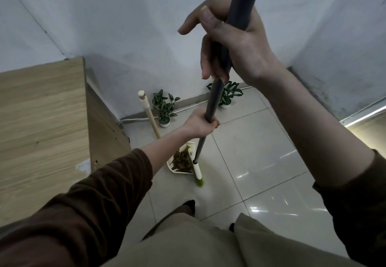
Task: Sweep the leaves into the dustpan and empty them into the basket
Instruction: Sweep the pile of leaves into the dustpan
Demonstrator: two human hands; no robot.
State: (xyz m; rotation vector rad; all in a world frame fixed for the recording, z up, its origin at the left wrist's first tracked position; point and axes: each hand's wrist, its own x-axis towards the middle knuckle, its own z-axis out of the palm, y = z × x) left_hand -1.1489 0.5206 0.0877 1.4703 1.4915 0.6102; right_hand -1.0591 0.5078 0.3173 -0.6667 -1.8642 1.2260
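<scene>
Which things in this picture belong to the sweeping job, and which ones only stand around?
For the job: broom, gripped by left hand and right hand; white dustpan with its beige handle; leaves lying in it. The basket is not in view.

Just standing around: left potted plant; right potted plant; wooden furniture.

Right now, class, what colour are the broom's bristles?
Green: the bristles show clearest in the head view, under the white broom head.

Dim, wide-angle bowed edges, glare on floor tiles (271, 183).
</scene>
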